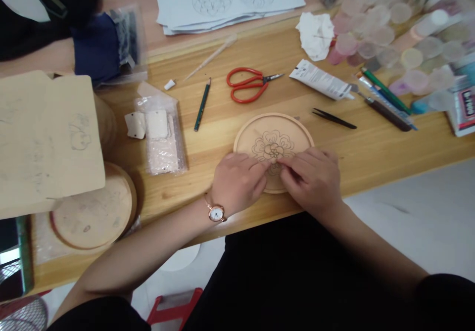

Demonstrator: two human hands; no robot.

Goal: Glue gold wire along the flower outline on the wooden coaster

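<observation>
A round wooden plate (247,135) with a raised rim lies at the table's front edge, a dark-lined flower drawing (272,145) at its middle. From the left, my left hand (239,180) reaches over the rim, fingers curled together and the index fingertip on the flower's centre. My right hand (313,180) rests over the plate's right side, its fingers bent in a pinch and the tips close to those of my left hand. Whatever lies between the fingertips of either hand is too small to make out.
Red-handled scissors (247,84), a green pencil (202,104), black tweezers (334,118) and a white tube (321,79) lie beyond the plate. Many small jars (411,59) crowd the back right. Printed sheets (230,22) are at the back; boards (48,143) stand left.
</observation>
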